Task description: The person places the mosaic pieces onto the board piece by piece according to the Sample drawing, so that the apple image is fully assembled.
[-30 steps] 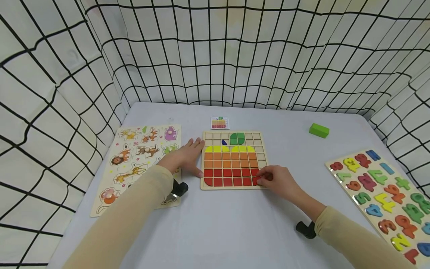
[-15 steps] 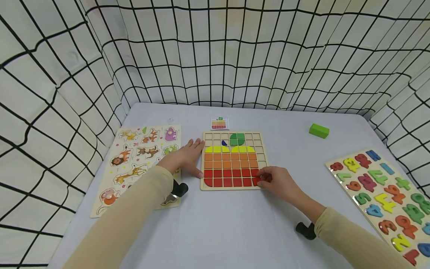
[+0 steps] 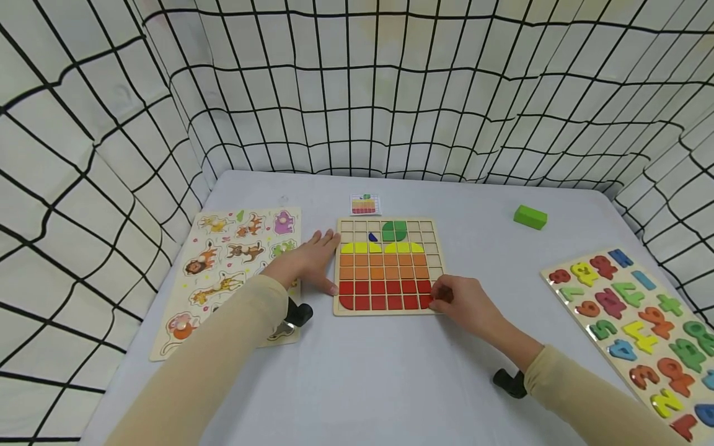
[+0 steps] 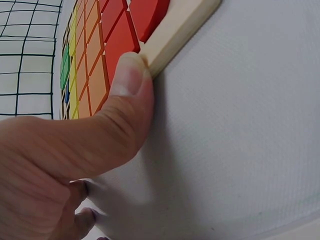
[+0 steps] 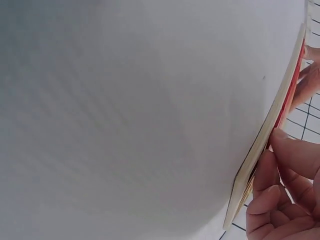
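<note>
A square wooden mosaic board (image 3: 385,312) lies mid-table, its grid filled with rows of red, orange and yellow tiles, plus green and blue pieces near the top. My left hand (image 3: 307,261) rests against its left edge with spread fingers; in the left wrist view the thumb presses the wooden rim beside a red tile (image 4: 122,42). At the lower right corner, my right hand (image 3: 464,301) pinches a red tile (image 3: 425,301) between thumb and curled fingers, which cover most of it. The right wrist view shows those fingertips right at the board's edge (image 5: 257,145).
A small picture card (image 3: 365,204) with a matching pattern lies behind the board. To the left is an animal puzzle board (image 3: 192,279), partly under my left arm. A green block (image 3: 530,217) and a number puzzle board (image 3: 563,303) are to the right. Black netting (image 3: 348,111) surrounds the table.
My right hand has shifted very slightly right at the corner of the board, fingers still at the red tile. The left hand stays in place.
</note>
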{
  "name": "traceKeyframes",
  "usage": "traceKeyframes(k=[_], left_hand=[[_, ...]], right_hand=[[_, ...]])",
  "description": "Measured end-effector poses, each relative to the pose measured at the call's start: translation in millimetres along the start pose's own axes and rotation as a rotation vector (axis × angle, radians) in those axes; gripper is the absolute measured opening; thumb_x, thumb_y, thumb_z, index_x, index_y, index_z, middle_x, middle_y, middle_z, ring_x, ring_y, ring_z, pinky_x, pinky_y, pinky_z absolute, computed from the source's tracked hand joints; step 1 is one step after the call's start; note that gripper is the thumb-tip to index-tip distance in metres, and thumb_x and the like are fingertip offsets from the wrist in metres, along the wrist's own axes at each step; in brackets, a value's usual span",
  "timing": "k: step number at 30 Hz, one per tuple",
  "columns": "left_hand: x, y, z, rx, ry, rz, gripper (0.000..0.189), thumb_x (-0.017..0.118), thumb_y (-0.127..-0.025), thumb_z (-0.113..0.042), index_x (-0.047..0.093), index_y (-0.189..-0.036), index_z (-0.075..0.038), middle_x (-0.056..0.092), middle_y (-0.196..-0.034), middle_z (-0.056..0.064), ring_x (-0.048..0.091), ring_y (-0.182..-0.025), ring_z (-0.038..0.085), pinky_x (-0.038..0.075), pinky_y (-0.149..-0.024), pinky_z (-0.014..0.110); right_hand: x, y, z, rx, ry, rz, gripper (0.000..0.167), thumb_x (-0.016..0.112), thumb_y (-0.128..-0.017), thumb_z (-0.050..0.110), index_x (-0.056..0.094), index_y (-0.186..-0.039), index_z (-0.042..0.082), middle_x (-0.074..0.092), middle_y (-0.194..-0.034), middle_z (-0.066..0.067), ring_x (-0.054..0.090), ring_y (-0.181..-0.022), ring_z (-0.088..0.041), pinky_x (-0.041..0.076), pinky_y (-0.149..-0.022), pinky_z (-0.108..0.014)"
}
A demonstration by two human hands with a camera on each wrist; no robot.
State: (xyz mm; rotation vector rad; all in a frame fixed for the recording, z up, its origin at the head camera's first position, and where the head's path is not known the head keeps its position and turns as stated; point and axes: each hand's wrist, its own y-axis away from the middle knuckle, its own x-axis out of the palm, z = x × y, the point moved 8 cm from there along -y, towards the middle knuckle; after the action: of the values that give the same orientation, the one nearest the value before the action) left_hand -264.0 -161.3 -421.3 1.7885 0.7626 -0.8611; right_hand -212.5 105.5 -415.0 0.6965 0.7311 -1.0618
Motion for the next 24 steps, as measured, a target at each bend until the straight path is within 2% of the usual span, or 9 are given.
traceKeyframes(k=[4,12,18,24], left_hand=[[0.2,-1.7,1.0,-0.004,-0.002,0.001,0.120,0.084,-0.083,-0.044,0.005,-0.165,-0.004,0.000,-0.173,0.018,-0.004,-0.160,0.040,0.010,-0.130,0.054],[-1.3,0.3,-1.0,0.004,0.005,-0.002,0.119,0.084,-0.083,-0.043,0.005,-0.165,-0.004,0.000,-0.173,0.019,-0.004,-0.160,0.041,0.009,-0.131,0.054],[0.6,-1.6,0.6,-0.008,0.014,0.008,0.120,0.084,-0.083,-0.043,0.005,-0.165,-0.005,-0.001,-0.173,0.017,-0.005,-0.160,0.039,0.009,-0.131,0.053],[3.5,-2.3,5.7,-0.016,0.023,0.013,0.120,0.085,-0.082,-0.043,0.006,-0.165,-0.005,-0.001,-0.173,0.018,-0.004,-0.160,0.041,0.009,-0.130,0.055]], right_hand=[[0,-1.3,1,-0.004,0.013,0.006,0.012,0.078,-0.089,0.008,0.067,-0.088,0.009,0.067,-0.082,-0.001,0.056,-0.078,-0.015,0.051,-0.066,-0.025],[-2,-0.5,1,0.006,0.013,0.002,0.012,0.078,-0.089,0.009,0.066,-0.087,0.010,0.066,-0.082,0.000,0.056,-0.078,-0.015,0.050,-0.065,-0.024],[-22,3.0,-4,-0.029,-0.009,-0.042,0.007,0.074,-0.093,0.010,0.069,-0.097,0.006,0.070,-0.089,-0.003,0.062,-0.082,-0.017,0.051,-0.062,-0.023],[-48,2.7,-30,-0.049,0.019,-0.080,0.025,0.071,-0.097,0.019,0.069,-0.117,0.003,0.073,-0.110,-0.012,0.069,-0.099,-0.027,0.058,-0.073,-0.029]])
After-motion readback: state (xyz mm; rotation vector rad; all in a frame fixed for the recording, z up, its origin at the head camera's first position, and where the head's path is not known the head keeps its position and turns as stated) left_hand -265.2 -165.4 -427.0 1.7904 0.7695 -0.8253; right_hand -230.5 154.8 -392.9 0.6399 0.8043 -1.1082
